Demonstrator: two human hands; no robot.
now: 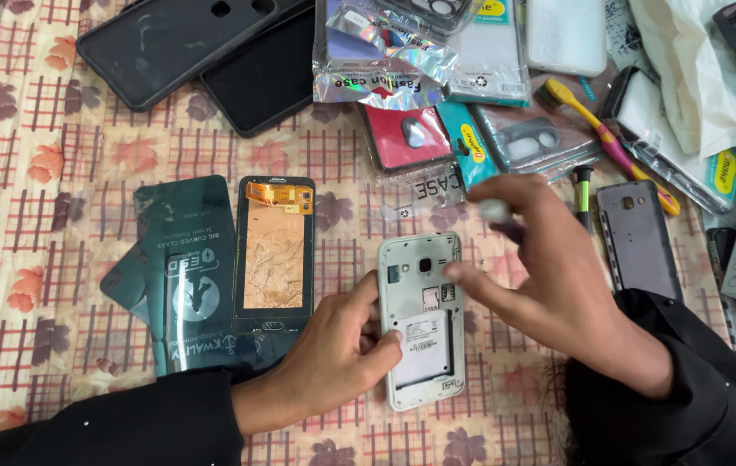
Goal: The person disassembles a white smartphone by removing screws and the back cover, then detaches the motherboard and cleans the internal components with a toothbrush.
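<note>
At about 6 o'clock, nearest the camera, the left hand (333,349) comes in from a black sleeve (126,427) and rests on the left edge of an opened white phone (421,319), fingers curled loosely against its side and thumb lying on the pale battery (422,348) inside the back; it steadies the phone rather than pinching it. The phone lies flat, back up, cover off, on the floral checked cloth (57,259) that covers the tabletop.

At 4 to 3 o'clock the right hand (549,267), also black-sleeved, hovers over the phone's upper right corner. Its thumb and fingers are pressed together around a small tool with a pale rounded cap (496,210); the tool's tip is blurred and cannot be made out.

Just left of the phone, at 9 o'clock, lies a detached phone screen frame (275,252) with an orange flex strip at its top, and beside that a dark green screen-protector packet (187,276).

Right of the hand, at 2 o'clock, a grey back cover (640,242) lies flat.

Farther off, from 11 to 1 o'clock, two black phone cases (187,52) overlap, then a heap of packaged cases, a red case (404,138) with a ring holder among them, and a yellow-and-pink toothbrush (610,142) lying slantwise.
</note>
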